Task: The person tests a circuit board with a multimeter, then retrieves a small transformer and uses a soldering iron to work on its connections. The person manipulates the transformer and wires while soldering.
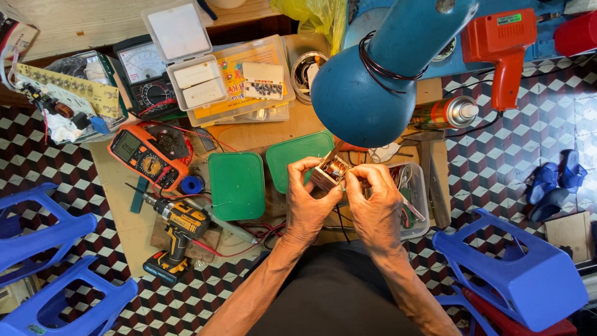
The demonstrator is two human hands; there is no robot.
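My left hand [308, 199] and my right hand [376, 202] both hold a small transformer [331, 171] with a copper coil and metal core, just above the low wooden workbench [118, 193]. Fingers of both hands pinch its sides from left and right. Under my hands sit two green box lids [236, 185] and a clear plastic tray of parts [415, 186]. A blue desk lamp shade [367, 93] hangs right above the transformer.
An orange multimeter [146, 160], a yellow cordless drill [177, 227], an analog meter [146, 78], parts boxes [242, 81], a circuit board [68, 93], a spray can [444, 113] and an orange heat gun [504, 46] lie around. Blue plastic stools [516, 274] stand on both sides.
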